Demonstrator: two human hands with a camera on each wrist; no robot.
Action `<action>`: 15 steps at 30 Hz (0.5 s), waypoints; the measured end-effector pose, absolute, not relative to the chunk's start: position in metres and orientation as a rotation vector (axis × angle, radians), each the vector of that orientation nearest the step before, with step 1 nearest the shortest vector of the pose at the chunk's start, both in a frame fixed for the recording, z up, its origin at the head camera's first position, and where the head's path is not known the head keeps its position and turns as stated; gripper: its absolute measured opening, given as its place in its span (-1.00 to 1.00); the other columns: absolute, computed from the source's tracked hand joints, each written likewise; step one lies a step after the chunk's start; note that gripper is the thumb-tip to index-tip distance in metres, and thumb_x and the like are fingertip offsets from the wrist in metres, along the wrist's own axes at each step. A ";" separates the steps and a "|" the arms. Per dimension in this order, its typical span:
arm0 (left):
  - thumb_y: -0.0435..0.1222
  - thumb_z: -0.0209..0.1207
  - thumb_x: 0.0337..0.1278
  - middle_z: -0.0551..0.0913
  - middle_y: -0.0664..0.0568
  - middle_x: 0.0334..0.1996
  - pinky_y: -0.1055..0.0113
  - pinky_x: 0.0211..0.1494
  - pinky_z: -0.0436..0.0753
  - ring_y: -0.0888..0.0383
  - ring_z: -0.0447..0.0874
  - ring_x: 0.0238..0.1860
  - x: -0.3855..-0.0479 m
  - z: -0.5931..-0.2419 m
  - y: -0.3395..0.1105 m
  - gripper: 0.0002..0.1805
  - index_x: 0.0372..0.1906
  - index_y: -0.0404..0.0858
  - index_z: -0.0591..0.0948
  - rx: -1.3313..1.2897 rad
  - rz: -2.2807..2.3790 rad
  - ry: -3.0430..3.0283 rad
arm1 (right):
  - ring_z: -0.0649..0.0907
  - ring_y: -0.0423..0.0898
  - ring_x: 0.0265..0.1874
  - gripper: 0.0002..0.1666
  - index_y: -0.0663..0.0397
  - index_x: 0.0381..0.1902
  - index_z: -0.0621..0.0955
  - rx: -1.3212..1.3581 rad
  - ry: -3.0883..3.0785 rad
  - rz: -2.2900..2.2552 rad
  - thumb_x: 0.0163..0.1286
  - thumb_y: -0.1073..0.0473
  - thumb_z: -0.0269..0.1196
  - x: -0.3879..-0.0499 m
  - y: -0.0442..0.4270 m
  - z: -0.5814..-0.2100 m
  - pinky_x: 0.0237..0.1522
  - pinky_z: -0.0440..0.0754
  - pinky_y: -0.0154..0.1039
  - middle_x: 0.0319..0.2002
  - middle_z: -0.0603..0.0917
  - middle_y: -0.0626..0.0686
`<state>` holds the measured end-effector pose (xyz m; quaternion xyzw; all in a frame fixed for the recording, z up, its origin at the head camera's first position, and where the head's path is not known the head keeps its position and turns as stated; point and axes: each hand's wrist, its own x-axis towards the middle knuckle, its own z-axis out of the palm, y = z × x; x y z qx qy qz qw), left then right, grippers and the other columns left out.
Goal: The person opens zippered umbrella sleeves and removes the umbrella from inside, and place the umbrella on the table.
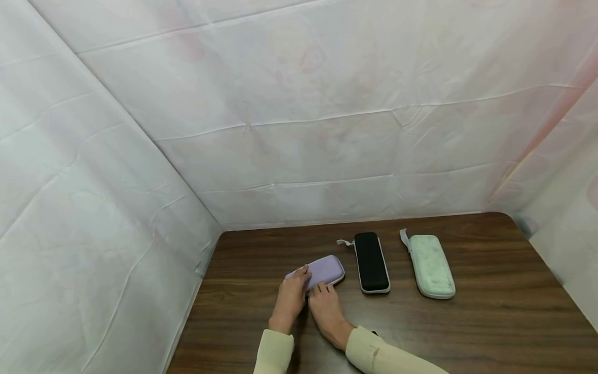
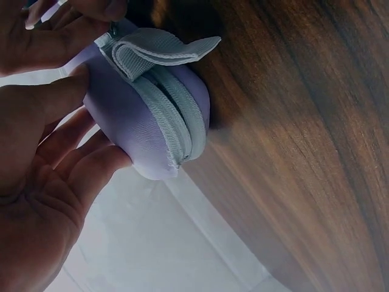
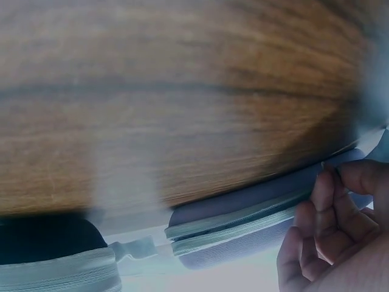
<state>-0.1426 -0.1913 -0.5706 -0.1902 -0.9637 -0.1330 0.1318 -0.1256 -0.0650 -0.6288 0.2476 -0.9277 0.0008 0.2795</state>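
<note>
A lavender zip case (image 1: 324, 270) lies tilted on the wooden table, its grey zip edge facing the person. My left hand (image 1: 290, 297) holds it at the left end, thumb and fingers on the shell in the left wrist view. My right hand (image 1: 325, 310) is at the near edge; in the right wrist view its thumb and forefinger pinch something small at the zip, probably the zip pull, mostly hidden. A grey fabric loop (image 2: 158, 48) sticks out from the case's end. Between the grey zip tapes (image 2: 173, 115) runs a dark gap.
To the right lie a black zip case (image 1: 371, 262) with a grey strap and a pale green zip case (image 1: 432, 266) with a similar strap. Whitish cloth walls (image 1: 317, 156) stand behind and beside the brown table (image 1: 495, 291).
</note>
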 end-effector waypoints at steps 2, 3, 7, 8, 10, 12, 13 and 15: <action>-0.52 0.48 0.06 0.75 -0.21 0.17 0.06 0.12 0.74 -0.12 0.78 0.13 -0.143 -0.571 -0.191 -0.66 0.00 -0.39 0.80 -0.551 -0.381 -2.793 | 0.53 -0.09 -0.29 -0.86 -0.04 -0.39 0.73 0.667 -2.490 -0.003 0.30 0.12 0.25 -0.126 -0.065 -0.629 -0.22 0.47 -0.18 -0.40 0.61 -0.04; -0.52 0.48 0.06 0.75 -0.20 0.17 0.06 0.10 0.75 -0.12 0.78 0.13 -0.143 -0.571 -0.191 -0.66 0.00 -0.39 0.80 -0.551 -0.380 -2.792 | 0.53 -0.09 -0.29 -0.86 -0.05 -0.40 0.73 0.668 -2.493 -0.002 0.30 0.12 0.25 -0.126 -0.065 -0.629 -0.22 0.47 -0.18 -0.40 0.61 -0.05; -0.52 0.48 0.06 0.74 -0.18 0.19 0.04 0.04 0.76 -0.12 0.78 0.12 -0.143 -0.572 -0.191 -0.64 0.02 -0.37 0.80 -0.546 -0.361 -2.800 | 0.53 -0.07 -0.28 -0.91 -0.03 -0.40 0.72 0.671 -2.504 0.059 0.27 0.12 0.37 -0.127 -0.060 -0.628 -0.20 0.51 -0.17 -0.39 0.62 -0.04; -0.52 0.47 0.06 0.74 -0.17 0.19 0.04 0.03 0.76 -0.11 0.78 0.13 -0.142 -0.573 -0.191 -0.63 0.03 -0.36 0.79 -0.542 -0.361 -2.806 | 0.53 -0.06 -0.28 -0.88 -0.01 -0.39 0.71 0.672 -2.510 0.093 0.25 0.10 0.41 -0.128 -0.058 -0.627 -0.19 0.52 -0.17 -0.38 0.61 -0.03; -0.51 0.47 0.07 0.74 -0.16 0.20 0.03 0.01 0.77 -0.11 0.77 0.13 -0.142 -0.574 -0.191 -0.63 0.04 -0.35 0.79 -0.531 -0.358 -2.816 | 0.53 -0.04 -0.29 -0.78 0.03 -0.37 0.69 0.676 -2.503 0.165 0.18 0.06 0.50 -0.131 -0.052 -0.623 -0.19 0.54 -0.15 -0.38 0.60 0.00; -0.51 0.47 0.08 0.73 -0.15 0.21 0.02 -0.02 0.77 -0.11 0.77 0.14 -0.141 -0.574 -0.191 -0.63 0.05 -0.34 0.79 -0.521 -0.359 -2.822 | 0.53 -0.01 -0.30 -0.73 0.06 -0.35 0.65 0.690 -2.488 0.239 0.12 0.08 0.52 -0.137 -0.044 -0.616 -0.20 0.57 -0.13 -0.37 0.58 0.03; -0.50 0.47 0.08 0.73 -0.15 0.21 0.02 -0.02 0.77 -0.11 0.77 0.14 -0.141 -0.574 -0.191 -0.63 0.05 -0.33 0.79 -0.517 -0.358 -2.823 | 0.54 0.01 -0.30 -0.72 0.07 -0.33 0.64 0.700 -2.480 0.276 0.12 0.10 0.52 -0.140 -0.040 -0.611 -0.20 0.58 -0.12 -0.35 0.57 0.04; -0.50 0.47 0.07 0.73 -0.14 0.21 0.00 -0.04 0.78 -0.11 0.77 0.14 -0.141 -0.572 -0.191 -0.63 0.05 -0.32 0.79 -0.512 -0.361 -2.823 | 0.58 0.03 -0.24 -0.71 0.10 -0.24 0.65 0.727 -2.478 0.319 0.13 0.15 0.51 -0.150 -0.031 -0.602 -0.17 0.63 -0.10 -0.27 0.60 0.08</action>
